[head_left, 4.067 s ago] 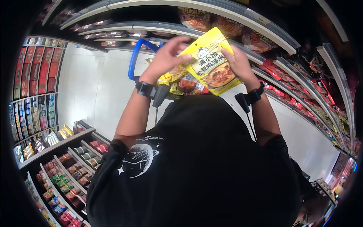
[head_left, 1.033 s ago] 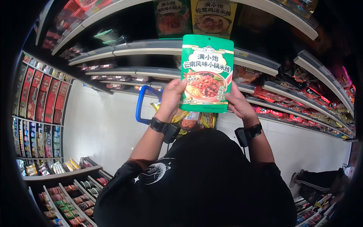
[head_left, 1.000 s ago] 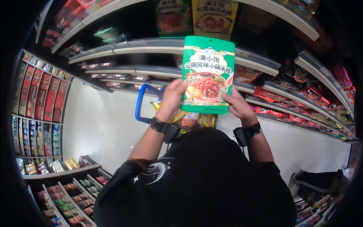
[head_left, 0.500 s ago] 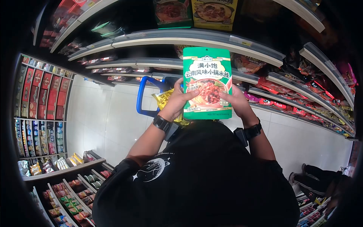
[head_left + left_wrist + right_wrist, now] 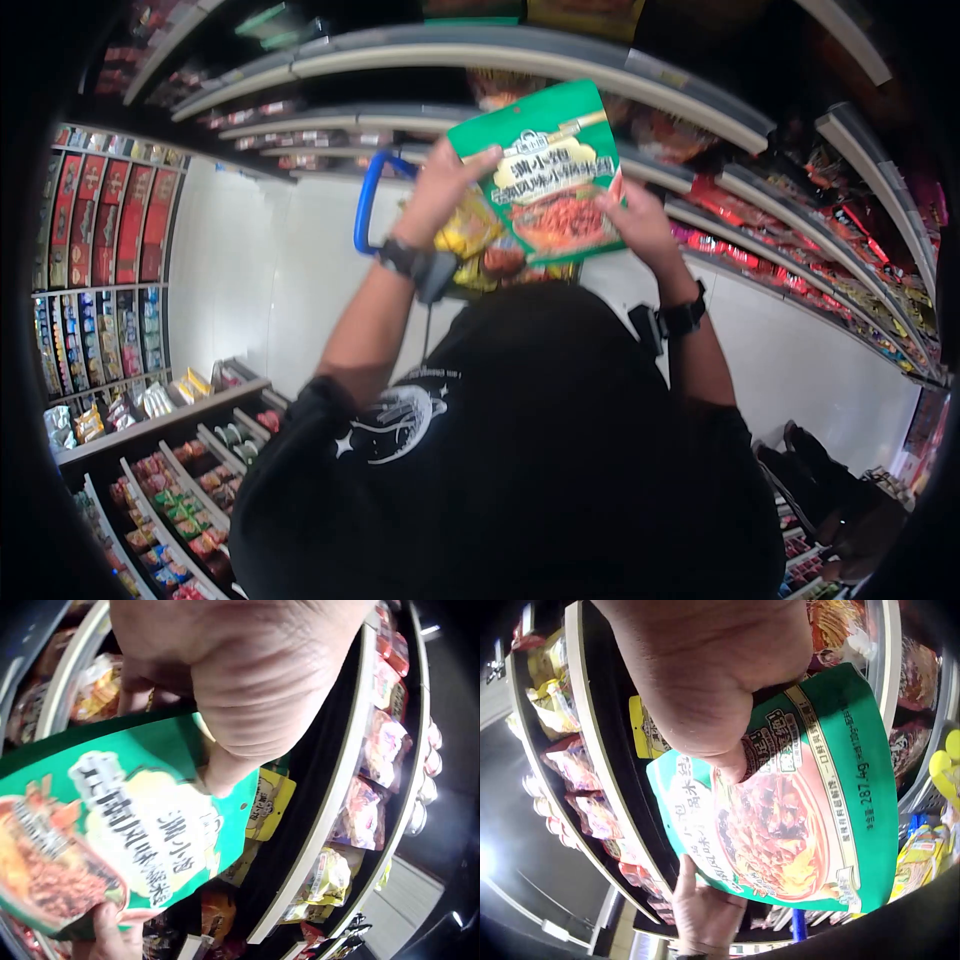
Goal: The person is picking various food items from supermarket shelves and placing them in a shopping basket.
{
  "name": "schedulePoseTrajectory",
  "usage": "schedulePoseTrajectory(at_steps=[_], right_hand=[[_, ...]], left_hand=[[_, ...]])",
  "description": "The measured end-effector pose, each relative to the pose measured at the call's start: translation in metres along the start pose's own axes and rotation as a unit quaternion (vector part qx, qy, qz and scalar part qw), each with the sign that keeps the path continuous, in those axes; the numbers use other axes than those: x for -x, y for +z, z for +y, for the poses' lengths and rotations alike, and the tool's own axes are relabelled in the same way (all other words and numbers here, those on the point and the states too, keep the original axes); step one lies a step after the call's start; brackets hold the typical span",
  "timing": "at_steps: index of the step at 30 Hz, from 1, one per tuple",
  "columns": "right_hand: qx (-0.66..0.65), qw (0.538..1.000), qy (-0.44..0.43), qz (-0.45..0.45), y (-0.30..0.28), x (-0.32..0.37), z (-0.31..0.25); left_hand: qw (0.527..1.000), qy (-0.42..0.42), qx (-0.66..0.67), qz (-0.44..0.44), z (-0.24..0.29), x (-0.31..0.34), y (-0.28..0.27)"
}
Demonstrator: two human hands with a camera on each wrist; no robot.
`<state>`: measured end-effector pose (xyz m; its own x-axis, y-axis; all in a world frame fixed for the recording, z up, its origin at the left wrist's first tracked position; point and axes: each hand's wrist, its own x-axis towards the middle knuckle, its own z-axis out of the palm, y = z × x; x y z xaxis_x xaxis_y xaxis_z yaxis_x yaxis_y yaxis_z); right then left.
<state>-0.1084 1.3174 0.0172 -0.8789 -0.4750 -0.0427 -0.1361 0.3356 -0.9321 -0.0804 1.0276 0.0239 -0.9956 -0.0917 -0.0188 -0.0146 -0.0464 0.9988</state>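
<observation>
Both hands hold a green rice noodle pouch (image 5: 550, 185), its front with a noodle bowl picture facing up, tilted in the head view. The left hand (image 5: 442, 190) pinches its upper left corner, thumb on the front and fingers behind. At the lower right side the right hand (image 5: 640, 225) grips the pouch, thumb over the picture. In the left wrist view the left thumb presses near the top edge of the pouch (image 5: 135, 825). The right wrist view shows the right thumb on the printed front of the pouch (image 5: 780, 810), with the left hand (image 5: 705, 919) at the far edge.
A cart with a blue handle (image 5: 364, 200) stands below the hands, holding yellow packets (image 5: 470, 228). Shelves (image 5: 480, 45) of bagged food curve across the front and right. A lower shelf (image 5: 150, 430) is at left. Another person's dark-clothed legs (image 5: 810, 470) are at lower right.
A yellow pouch was in the hands seconds ago; the green one is there now. Since half a second ago it has tilted, and the left hand has moved up to its top corner.
</observation>
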Motion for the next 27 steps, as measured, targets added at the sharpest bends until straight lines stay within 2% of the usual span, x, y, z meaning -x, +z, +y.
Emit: schedulePoseTrajectory(at_steps=[1,4,5,6,8,9,11,12,13,14,15,18,19,20,23,24,26,27], right_hand=[[-0.02,1.0,-0.005,0.01,0.003,-0.001,0.004],[-0.047,0.998,0.022,0.035,0.004,-0.015,0.028],[-0.007,0.997,0.007,0.079,0.004,-0.017,0.024],[-0.053,0.992,0.009,0.118,0.003,-0.021,0.038],[-0.145,0.97,0.016,0.192,0.004,-0.028,0.101],[-0.144,0.973,0.052,0.175,-0.003,-0.023,0.139],[-0.162,0.976,0.127,0.064,-0.023,0.01,0.188],[-0.154,0.967,0.178,0.096,-0.019,0.039,0.205],[-0.148,0.954,0.228,0.128,-0.015,0.068,0.223],[-0.125,0.958,0.234,0.11,-0.016,0.101,0.26],[-0.075,0.948,0.301,0.074,-0.02,0.13,0.288],[-0.158,0.862,0.477,0.067,-0.014,0.236,0.351],[-0.184,0.826,0.522,0.105,-0.011,0.267,0.355],[-0.182,0.789,0.579,0.101,-0.013,0.292,0.353],[-0.147,0.762,0.628,0.063,-0.03,0.337,0.343],[-0.148,0.755,0.635,0.068,-0.034,0.343,0.343],[-0.146,0.755,0.637,0.061,-0.042,0.342,0.358],[-0.146,0.763,0.625,0.076,-0.045,0.334,0.362]], left_hand=[[0.998,-0.016,-0.062,-0.02,0.033,0.007,0.0],[0.993,-0.034,-0.103,-0.039,0.026,-0.004,-0.004],[0.994,-0.028,-0.105,-0.011,0.023,-0.004,0.004],[0.994,-0.024,-0.108,0.001,0.009,-0.007,0.009],[0.98,-0.016,-0.198,0.005,-0.013,-0.007,0.022],[0.977,0.004,-0.213,0.01,-0.022,-0.003,0.032],[0.96,-0.003,-0.279,0.032,-0.064,-0.004,0.035],[0.949,-0.011,-0.312,0.048,-0.078,-0.004,0.037],[0.953,-0.041,-0.29,0.072,-0.093,-0.004,0.038],[0.956,-0.072,-0.267,0.097,-0.107,-0.005,0.038],[0.956,-0.103,-0.245,0.123,-0.122,-0.005,0.036],[0.958,-0.17,-0.132,0.191,-0.164,-0.012,0.027],[0.957,-0.167,-0.072,0.224,-0.184,-0.015,0.021],[0.954,-0.17,-0.025,0.246,-0.187,-0.015,0.02],[0.931,-0.177,0.093,0.305,-0.189,-0.006,0.022],[0.919,-0.212,0.111,0.312,-0.192,0.0,0.021],[0.888,-0.285,0.15,0.33,-0.231,0.027,0.005],[0.924,-0.314,0.057,0.211,-0.248,0.047,-0.007]])
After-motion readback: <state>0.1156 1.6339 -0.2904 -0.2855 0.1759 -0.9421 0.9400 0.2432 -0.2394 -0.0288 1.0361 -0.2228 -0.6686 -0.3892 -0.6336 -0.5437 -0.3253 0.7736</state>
